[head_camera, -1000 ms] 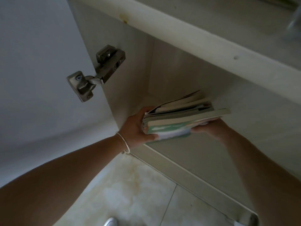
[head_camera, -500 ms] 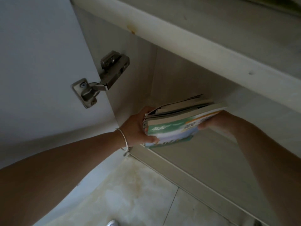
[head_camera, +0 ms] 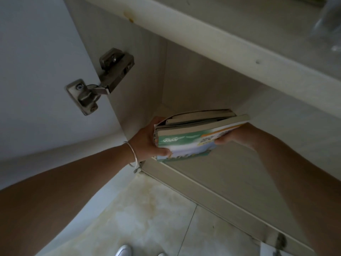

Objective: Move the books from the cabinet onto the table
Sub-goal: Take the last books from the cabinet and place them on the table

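Note:
A stack of books [head_camera: 191, 134] with a green and white cover facing me is held tilted just above the floor of the open cabinet [head_camera: 230, 174]. My left hand [head_camera: 147, 140], with a thin bangle on the wrist, grips the stack's left end, thumb on the cover. My right hand [head_camera: 234, 136] holds the right end from below; most of its fingers are hidden behind the books. The stack sits at the cabinet's left front corner, near the side wall.
The cabinet door [head_camera: 46, 71] stands open on the left, with a metal hinge [head_camera: 99, 80] at its edge. The table top [head_camera: 239, 21] runs above the cabinet, with a blurred clear object [head_camera: 326, 24] on it. Below lie a pale tiled floor [head_camera: 156, 218] and my shoe tips [head_camera: 125, 251].
The stack has tilted so its green cover faces me more, and it has come slightly forward toward the cabinet's front edge. Both hands keep their hold.

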